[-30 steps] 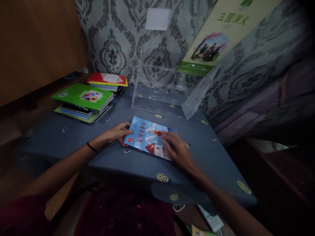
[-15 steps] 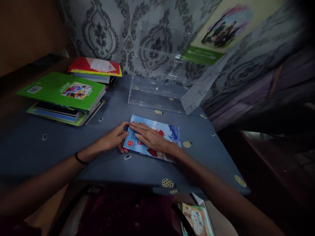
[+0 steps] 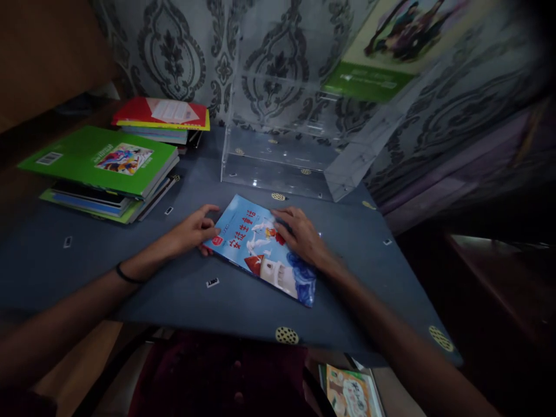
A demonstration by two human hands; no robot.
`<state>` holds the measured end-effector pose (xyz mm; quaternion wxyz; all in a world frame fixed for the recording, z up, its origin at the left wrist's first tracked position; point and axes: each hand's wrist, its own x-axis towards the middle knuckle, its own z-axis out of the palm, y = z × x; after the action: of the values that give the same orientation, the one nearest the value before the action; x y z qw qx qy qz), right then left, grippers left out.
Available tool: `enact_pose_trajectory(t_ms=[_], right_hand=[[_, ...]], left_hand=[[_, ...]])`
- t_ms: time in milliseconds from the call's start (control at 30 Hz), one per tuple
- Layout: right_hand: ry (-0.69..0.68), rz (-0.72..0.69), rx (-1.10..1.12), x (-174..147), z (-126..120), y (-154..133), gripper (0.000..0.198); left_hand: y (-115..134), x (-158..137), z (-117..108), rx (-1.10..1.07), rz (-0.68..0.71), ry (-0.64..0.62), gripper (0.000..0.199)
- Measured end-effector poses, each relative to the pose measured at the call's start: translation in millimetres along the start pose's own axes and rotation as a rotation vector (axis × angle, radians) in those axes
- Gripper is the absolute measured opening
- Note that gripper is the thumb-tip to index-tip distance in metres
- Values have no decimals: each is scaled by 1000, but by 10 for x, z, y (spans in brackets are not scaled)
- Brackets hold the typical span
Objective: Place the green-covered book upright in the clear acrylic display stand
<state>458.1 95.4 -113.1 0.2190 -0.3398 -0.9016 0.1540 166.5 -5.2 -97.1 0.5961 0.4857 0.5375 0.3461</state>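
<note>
A blue picture book (image 3: 241,237) with red characters, white birds and a red-roofed tower on its cover lies at a slant on the desk. My left hand (image 3: 195,231) grips its left edge: the thumb rests over the cover's corner, the index finger points away, and other fingertips show below the edge. Across the book's far right edge lies my right hand (image 3: 302,234), fingers stretched out and touching the cover. Part of the right side of the book is hidden under that hand.
Left of my hands stands a book stack topped by a green book (image 3: 87,162); behind it is another under a red book (image 3: 160,113). A clear acrylic stand (image 3: 269,179) stands at the back, a green-and-cream book (image 3: 369,81) on its upper right. Below the desk (image 3: 174,289) are more books (image 3: 350,394).
The book has turned clockwise, its right end swinging toward me. My right hand has slid from the middle of the cover to its far right edge. My left hand stays at the left edge.
</note>
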Motion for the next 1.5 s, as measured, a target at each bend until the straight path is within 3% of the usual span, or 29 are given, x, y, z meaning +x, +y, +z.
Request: enact_pose_trajectory(t_ms=[167,333,467,567,667,833,1033,1233,1500], right_hand=[[105,139,-104,-482,-73,-155,33],[127,115,-5,-834,-94,-415,27],[189,97,3,-664,-115,-438,26],[155,-25,71,-370,-65,-318,26],[72,-117,127,-119,32,-135,30],[71,-47,262,40,82,129,32],[50,32,538,54,-21,229,31],[50,88,727,79,-46,285,40],[49,48,787,94,-24,346,41]], left_hand=[[178,488,-43,361,180,183,33],[272,800,126,701,365,276,16],[187,835,255,847,512,276,17],[110,801,281,964,609,278,22],[68,768,273,995,628,263,25],[46,756,279,1008,583,247,30],[114,736,318,1099,586,159,40],[263,748,386,1223,652,-85,45],[318,747,595,1245,623,-317,62]])
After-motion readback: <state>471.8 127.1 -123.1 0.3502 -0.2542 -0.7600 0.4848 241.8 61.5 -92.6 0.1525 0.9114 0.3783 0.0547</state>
